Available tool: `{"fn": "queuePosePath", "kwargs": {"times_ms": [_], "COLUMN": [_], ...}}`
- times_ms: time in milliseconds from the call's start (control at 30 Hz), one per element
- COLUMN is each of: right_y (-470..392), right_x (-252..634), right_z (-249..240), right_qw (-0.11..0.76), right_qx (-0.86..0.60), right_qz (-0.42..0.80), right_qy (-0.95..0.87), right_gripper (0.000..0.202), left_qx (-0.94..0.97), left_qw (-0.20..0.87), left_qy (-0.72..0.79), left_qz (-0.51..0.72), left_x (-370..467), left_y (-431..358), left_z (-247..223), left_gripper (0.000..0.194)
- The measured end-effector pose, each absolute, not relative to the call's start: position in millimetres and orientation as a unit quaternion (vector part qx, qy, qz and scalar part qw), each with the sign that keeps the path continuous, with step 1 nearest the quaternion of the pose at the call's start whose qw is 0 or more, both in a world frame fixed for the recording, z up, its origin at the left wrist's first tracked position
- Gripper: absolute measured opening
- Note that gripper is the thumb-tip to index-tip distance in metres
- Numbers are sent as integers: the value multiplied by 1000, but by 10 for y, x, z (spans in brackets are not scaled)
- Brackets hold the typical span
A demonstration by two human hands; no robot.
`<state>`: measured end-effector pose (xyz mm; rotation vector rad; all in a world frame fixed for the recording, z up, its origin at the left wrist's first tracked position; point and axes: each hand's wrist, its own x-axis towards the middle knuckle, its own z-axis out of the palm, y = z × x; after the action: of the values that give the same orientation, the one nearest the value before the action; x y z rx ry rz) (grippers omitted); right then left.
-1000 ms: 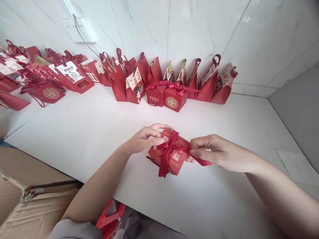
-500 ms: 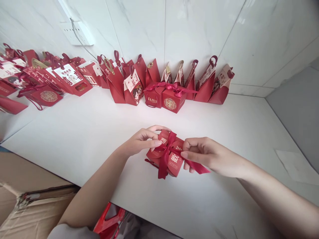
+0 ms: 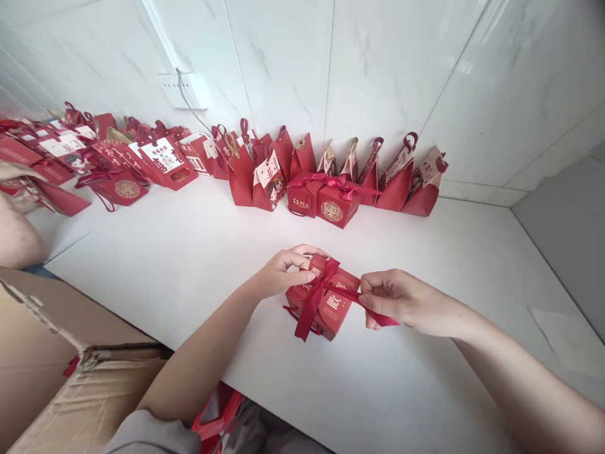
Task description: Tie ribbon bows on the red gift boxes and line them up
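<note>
A small red gift box (image 3: 331, 309) with pale printed characters rests on the white table in front of me. Dark red ribbon (image 3: 311, 313) crosses its top, knotted in the middle, with one tail hanging over the near side. My left hand (image 3: 283, 272) grips the box at its far left corner, thumb on the top and fingers along the back. To the right of the box, my right hand (image 3: 397, 296) pinches the other ribbon tail between thumb and fingers and holds it taut. Part of that tail sticks out below the fingers.
Several red gift boxes with loop handles (image 3: 401, 180) line the wall, and two ribboned boxes (image 3: 338, 211) stand before them. More boxes (image 3: 161, 161) crowd the left, where another person's arm (image 3: 16, 233) reaches in. An opened cardboard carton (image 3: 94, 391) sits at lower left.
My right hand has drawn the ribbon tail slightly away from the box, and its crossing looks tighter. The view has shifted left, bringing another person's arm into sight.
</note>
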<state>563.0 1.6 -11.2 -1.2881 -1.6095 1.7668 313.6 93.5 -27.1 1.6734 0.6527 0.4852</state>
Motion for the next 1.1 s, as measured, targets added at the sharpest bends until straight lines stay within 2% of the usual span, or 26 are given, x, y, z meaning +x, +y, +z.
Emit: {"fn": "queuePosePath", "kwargs": {"times_ms": [200,300,400,500,800,1100], "right_y": [153,239,285,281,275,317], "right_x": [5614,5524,5412,5344,5386,5421], "right_z": [-314,-603,-897,-1052,-1079,-1053], "right_qw": [238,263,302,338,420,423], "right_qx": [-443,-435,-469,-489,-500,-467], "right_qz": [646,651,630,595,554,579], "right_qy": [-574,-564,-540,-541,-516,-517], "right_gripper": [32,39,48,46,46,39], "left_qx": [654,589,548,553,595,648], "left_qw": [603,646,679,660,604,514], "left_qy": [323,326,324,325,328,355], "left_qz": [323,361,366,392,418,436], "left_x": [3012,2940,2909,2930,3120,3225], "left_y": [1107,1208,1244,1224,1195,1180], "left_z": [-362,-416,-449,-466,-490,-416], "left_gripper": [33,21,35,35,29,32]}}
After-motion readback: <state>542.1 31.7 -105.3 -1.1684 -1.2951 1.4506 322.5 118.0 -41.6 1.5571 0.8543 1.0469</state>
